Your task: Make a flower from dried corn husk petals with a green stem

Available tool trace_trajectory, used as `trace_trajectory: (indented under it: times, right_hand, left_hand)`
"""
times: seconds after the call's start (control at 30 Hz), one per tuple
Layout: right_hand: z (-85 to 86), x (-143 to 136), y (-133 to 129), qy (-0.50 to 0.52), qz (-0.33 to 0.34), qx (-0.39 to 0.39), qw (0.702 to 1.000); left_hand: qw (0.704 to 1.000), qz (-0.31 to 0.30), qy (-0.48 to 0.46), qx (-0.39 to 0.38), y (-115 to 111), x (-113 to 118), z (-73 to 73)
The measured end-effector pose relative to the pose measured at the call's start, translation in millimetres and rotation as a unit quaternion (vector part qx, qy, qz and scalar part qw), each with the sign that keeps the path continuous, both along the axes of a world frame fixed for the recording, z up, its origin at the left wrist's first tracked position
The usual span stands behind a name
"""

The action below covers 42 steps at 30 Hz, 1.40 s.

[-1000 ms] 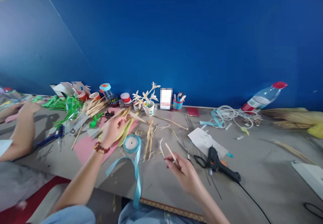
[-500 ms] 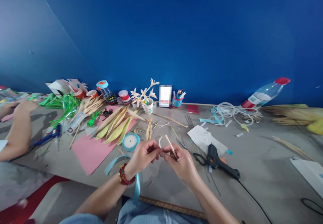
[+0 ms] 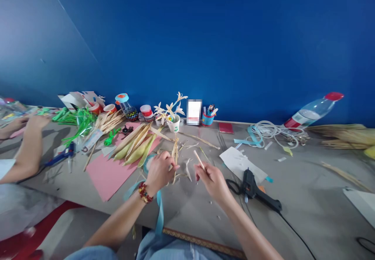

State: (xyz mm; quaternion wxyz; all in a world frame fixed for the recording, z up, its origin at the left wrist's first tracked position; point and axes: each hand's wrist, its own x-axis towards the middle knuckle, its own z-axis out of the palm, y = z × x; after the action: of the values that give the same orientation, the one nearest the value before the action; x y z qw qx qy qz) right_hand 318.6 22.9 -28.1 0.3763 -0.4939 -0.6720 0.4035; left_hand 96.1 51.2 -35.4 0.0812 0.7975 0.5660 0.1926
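My right hand is closed around a thin pale stick, whose tip points up and away from me. My left hand, with a red bead bracelet at the wrist, is bent over the table with curled fingers; whatever lies in them is hidden. Just beyond it is a bundle of dry husk strips. The light-blue ribbon trails down to the table's front edge, its roll mostly covered by my left hand. Between my hands lies a whitish curled husk scrap.
A black glue gun lies to the right, near white paper. Corn husks rest on pink paper at left. Behind stand a cup of husk flowers and a tilted bottle. A co-worker's arm is far left.
My hands, together before, have separated. My left hand has moved left over the ribbon roll; my right hand has kept the stick. Small scraps now lie on the table below.
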Motion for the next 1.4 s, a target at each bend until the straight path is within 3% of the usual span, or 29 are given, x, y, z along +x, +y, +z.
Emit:
trace_trajectory:
  times: [0.2, 0.43, 0.6, 0.73, 0.93, 1.13, 1.27, 1.4]
  right_hand:
    - [0.1, -1.9, -2.5, -0.025, 0.012, -0.012, 1.000]
    - [-9.7, -0.4, -0.4, -0.029, -0.005, -0.016, 0.999]
    - [-8.3, -0.5, 1.2, -0.012, 0.002, -0.009, 1.000]
    - [-4.0, -3.0, 0.5, 0.048, -0.010, -0.044, 0.998]
    - [-0.1, -9.1, -5.3, 0.229, -0.015, -0.163, 0.959]
    - [-2.8, -15.3, -4.1, 0.311, -0.025, -0.227, 0.923]
    - [-1.9, -14.4, -3.8, 0.345, -0.029, -0.247, 0.905]
    - [3.8, -7.8, -4.1, 0.380, -0.029, -0.252, 0.890]
  left_hand:
    - [0.992, 0.013, 0.121, -0.017, -8.3, 12.7, -15.3]
    - [0.993, -0.007, 0.119, -0.006, -11.1, 7.4, -6.1]
    - [0.996, -0.065, -0.051, 0.012, -15.2, 2.6, 4.5]
    - [0.970, -0.101, -0.217, -0.038, -16.9, 9.0, 11.2]
    - [0.949, -0.142, -0.275, -0.057, -27.8, 25.3, 23.5]
    - [0.957, -0.133, -0.254, -0.055, -28.8, 27.8, 23.8]
    - [0.989, -0.105, -0.102, -0.013, -20.5, 14.1, 1.7]
    - [0.996, -0.077, 0.046, 0.010, -13.6, -2.2, -20.2]
